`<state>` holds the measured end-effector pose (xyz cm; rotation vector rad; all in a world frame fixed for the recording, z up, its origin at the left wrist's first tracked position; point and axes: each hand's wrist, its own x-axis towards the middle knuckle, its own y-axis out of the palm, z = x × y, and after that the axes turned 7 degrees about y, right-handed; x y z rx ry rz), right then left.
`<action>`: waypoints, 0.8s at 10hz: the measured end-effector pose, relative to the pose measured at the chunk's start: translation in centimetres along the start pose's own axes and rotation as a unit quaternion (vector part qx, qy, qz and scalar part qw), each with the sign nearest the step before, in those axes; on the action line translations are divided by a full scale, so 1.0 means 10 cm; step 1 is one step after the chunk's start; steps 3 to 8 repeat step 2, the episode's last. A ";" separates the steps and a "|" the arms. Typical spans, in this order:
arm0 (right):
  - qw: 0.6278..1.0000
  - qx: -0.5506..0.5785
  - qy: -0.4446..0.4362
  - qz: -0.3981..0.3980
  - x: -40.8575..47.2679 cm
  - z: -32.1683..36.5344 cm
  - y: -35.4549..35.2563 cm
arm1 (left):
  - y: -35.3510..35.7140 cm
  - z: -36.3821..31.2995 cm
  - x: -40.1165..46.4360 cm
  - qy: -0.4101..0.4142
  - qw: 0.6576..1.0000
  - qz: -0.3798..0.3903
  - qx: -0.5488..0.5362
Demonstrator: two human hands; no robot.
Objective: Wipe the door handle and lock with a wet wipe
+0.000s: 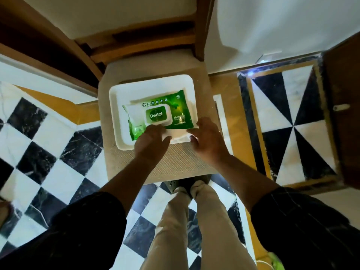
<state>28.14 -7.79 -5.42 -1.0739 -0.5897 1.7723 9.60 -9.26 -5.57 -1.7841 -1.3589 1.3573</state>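
I see left hand (151, 138) fingertips pressing near edge of wipes pack (158, 114), at lid. Right hand (207, 136) loosely spread, empty, over tray (116, 106) near-right corner. Pack lies flat in tray on chair seat (175, 160).

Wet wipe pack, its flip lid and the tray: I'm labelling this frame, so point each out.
Wet wipe pack (180, 106): head view, green wrapper.
Flip lid (156, 114): head view, logo centre.
Tray (115, 110): head view, left rim.

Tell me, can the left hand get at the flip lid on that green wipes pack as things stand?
Probably yes. The left hand already rests at the near edge of the flip lid on the wipes pack, and nothing covers the lid.
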 end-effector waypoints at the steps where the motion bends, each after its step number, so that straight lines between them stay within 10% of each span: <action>1: 0.998 0.055 0.028 -0.032 -0.23 -0.09 -0.26 | -0.29 -0.06 -0.09 0.067 0.995 -0.006 0.070; 8: 0.990 0.076 0.114 -0.044 -0.56 -0.32 -0.52 | -0.57 -0.16 -0.19 0.141 0.984 0.018 0.107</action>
